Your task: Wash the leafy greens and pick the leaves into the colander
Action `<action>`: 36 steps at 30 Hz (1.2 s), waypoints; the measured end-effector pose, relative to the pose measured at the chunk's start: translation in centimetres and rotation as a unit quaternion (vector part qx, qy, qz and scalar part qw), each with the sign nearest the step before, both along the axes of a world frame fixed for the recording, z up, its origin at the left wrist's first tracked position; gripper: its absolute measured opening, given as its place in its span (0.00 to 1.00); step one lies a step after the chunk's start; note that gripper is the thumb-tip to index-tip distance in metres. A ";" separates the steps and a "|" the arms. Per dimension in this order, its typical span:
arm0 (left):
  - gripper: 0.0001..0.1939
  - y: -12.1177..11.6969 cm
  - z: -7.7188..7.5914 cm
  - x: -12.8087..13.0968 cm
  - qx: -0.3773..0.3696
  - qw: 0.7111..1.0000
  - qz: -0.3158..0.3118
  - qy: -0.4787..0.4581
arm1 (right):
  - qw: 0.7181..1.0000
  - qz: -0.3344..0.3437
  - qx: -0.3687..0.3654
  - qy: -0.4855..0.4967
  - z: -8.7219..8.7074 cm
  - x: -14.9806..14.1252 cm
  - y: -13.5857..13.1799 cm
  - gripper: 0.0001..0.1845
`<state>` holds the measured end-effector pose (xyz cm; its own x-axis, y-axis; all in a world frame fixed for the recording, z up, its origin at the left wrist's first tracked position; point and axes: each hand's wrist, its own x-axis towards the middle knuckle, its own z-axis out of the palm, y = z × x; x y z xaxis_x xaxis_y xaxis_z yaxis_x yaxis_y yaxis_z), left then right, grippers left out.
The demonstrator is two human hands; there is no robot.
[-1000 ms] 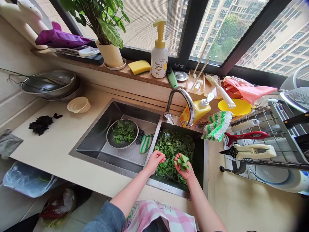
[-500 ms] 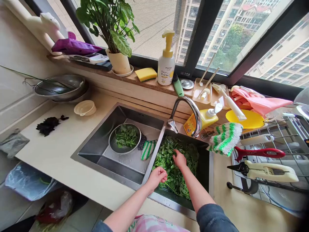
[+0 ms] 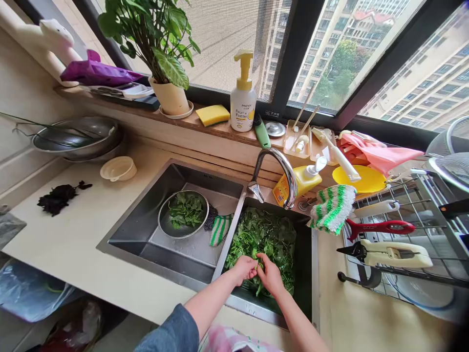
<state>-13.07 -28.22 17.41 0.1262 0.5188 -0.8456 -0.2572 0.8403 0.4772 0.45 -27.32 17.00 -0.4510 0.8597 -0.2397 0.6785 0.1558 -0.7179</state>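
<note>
My left hand (image 3: 245,270) and my right hand (image 3: 270,275) meet over the right sink basin, fingertips pinched close together. Between them shows a small bit of leafy green stem (image 3: 255,255), which both hands appear to grip. Beneath them a heap of leafy greens (image 3: 271,234) fills much of the right basin (image 3: 306,274). In the left basin (image 3: 146,254) a round metal bowl (image 3: 176,233) holds some picked leaves (image 3: 186,210). The exact hold of each finger is hidden by the hands themselves.
The chrome faucet (image 3: 282,156) arches over the right basin's back edge. A green-striped cloth (image 3: 221,230) lies beside the bowl. To the right stand a yellow bottle (image 3: 298,186), a striped glove-like cloth (image 3: 333,208) and a wire rack (image 3: 425,195) with pruning shears (image 3: 395,254).
My right hand has come back from the greens toward my left hand, and their fingertips now meet at a green stem. The view has shifted slightly to the right.
</note>
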 end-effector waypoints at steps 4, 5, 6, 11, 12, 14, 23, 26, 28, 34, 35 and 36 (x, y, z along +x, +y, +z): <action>0.13 -0.2 0.0 -1.1 -0.049 0.999 -0.004 -0.004 | 0.994 0.044 -0.065 -0.074 -2.0 0.8 1.4 0.32; 0.12 -0.3 0.2 -1.5 -0.059 0.998 -0.004 -0.009 | 0.991 0.039 -0.073 -0.103 -2.5 1.3 2.1 0.34; 0.12 -0.4 0.4 -2.0 -0.066 0.998 -0.003 -0.017 | 0.988 0.028 -0.080 -0.130 -2.9 2.0 2.9 0.36; 0.14 -1.5 3.2 -4.5 0.005 0.994 0.042 -0.099 | 0.979 -0.055 -0.105 -0.164 -4.0 6.0 6.3 0.34; 0.14 -1.8 3.8 -4.9 0.037 0.991 0.060 -0.118 | 0.980 -0.078 -0.099 -0.153 -3.8 6.3 6.5 0.33; 0.16 -2.2 4.7 -5.3 0.082 0.983 0.088 -0.138 | 0.982 -0.133 -0.067 -0.113 -3.1 6.3 6.4 0.30; 0.17 -3.1 4.7 -3.0 0.124 0.981 0.079 -0.124 | 0.973 -0.143 -0.007 0.183 3.5 0.4 0.7 0.18; 0.17 -3.4 5.1 -2.5 0.143 0.983 0.041 -0.105 | 0.975 -0.113 0.042 0.185 4.6 -0.4 0.0 0.16; 0.16 -3.6 5.5 -2.4 0.163 0.984 0.016 -0.065 | 0.978 -0.080 0.101 0.164 5.1 -0.4 0.1 0.16; 0.15 -3.8 5.7 -2.0 0.242 0.967 -0.019 0.075 | 0.971 0.063 0.229 -0.004 6.4 0.1 1.1 0.15; 0.14 -3.8 5.6 -1.9 0.245 0.966 -0.015 0.081 | 0.967 0.072 0.245 -0.020 6.6 0.1 1.2 0.14; 0.14 -3.8 5.6 -1.9 0.244 0.966 -0.009 0.084 | 0.962 0.079 0.258 -0.032 6.8 0.1 1.2 0.13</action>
